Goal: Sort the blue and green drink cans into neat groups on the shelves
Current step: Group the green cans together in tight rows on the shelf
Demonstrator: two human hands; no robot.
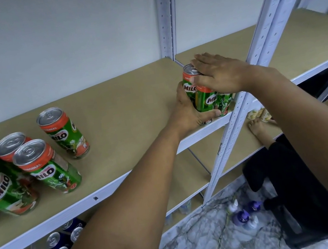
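Forearms fill the near view, both reaching to a small cluster of green cans (208, 97) at the right end of the shelf (125, 117), by the front edge & upright post (247, 97). Left hand (191, 111) wraps round the cluster's near-left side, fingers curled under the front can, thumb behind. Right hand (218, 74) lies flat on the lids, fingers straight, pressing down. Probably squaring up the group. Cans look rigid, smooth-walled, likely slippery; prob. full so fairly heavy, tall enough to tip. Best hold: mid-body, round the side wall, w/ a palm on top to steady. More green cans (33, 165) stand loose at far left, same shelf, well apart. Blue cans (60, 248) sit on the shelf below, lower left. Bottles (244, 215) stand on the floor.
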